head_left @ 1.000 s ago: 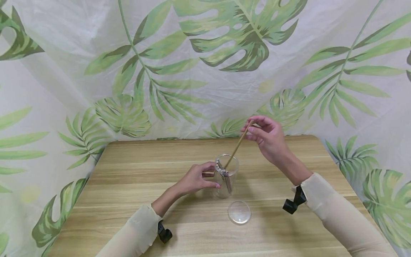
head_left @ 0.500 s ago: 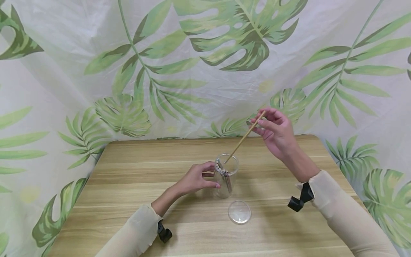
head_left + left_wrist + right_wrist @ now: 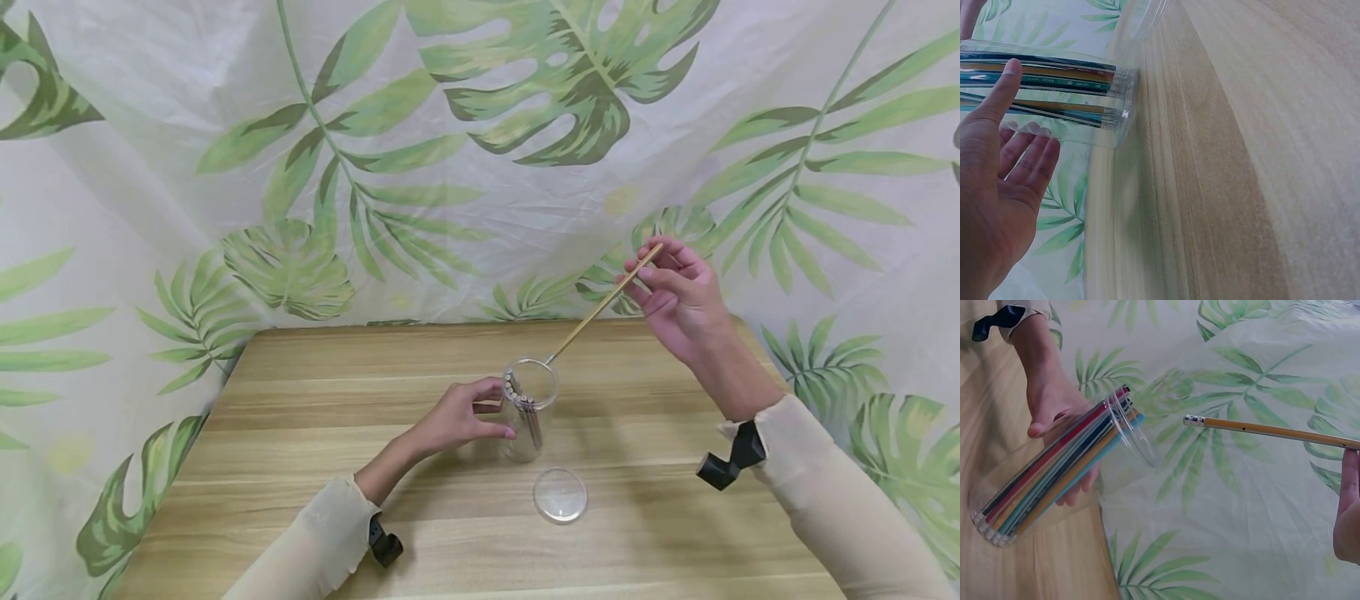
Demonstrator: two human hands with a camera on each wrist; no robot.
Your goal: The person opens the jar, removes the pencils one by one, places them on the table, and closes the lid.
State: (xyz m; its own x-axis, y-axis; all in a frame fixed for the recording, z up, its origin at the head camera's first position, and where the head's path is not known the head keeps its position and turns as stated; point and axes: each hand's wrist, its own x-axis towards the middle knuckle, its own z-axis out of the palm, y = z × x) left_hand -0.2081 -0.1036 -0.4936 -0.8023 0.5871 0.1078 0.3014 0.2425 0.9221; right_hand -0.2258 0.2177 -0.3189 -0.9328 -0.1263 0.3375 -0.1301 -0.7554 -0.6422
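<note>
My right hand (image 3: pixel 686 304) pinches a yellow pencil (image 3: pixel 603 307) near its upper end, and the pencil slants down to the left. Its eraser end with a silver ferrule (image 3: pixel 1194 420) points at the jar and stands outside the mouth in the right wrist view. A clear cylindrical jar (image 3: pixel 546 425) stands upright on the table, with my left hand (image 3: pixel 457 419) holding its left side between thumb and fingers. Inside the jar lean several coloured pencils (image 3: pixel 1054 465), eraser ends down, among them red, green, blue and yellow ones.
A round clear lid (image 3: pixel 560 495) lies on the wooden table (image 3: pixel 337 400) just in front of the jar. Behind the table hangs a leaf-patterned cloth (image 3: pixel 420 208). Each wrist carries a black camera mount (image 3: pixel 731 458).
My right hand has moved up and to the right, drawing the pencil out of the jar, its lower end now at the rim in the head view. The left hand and jar have stayed put.
</note>
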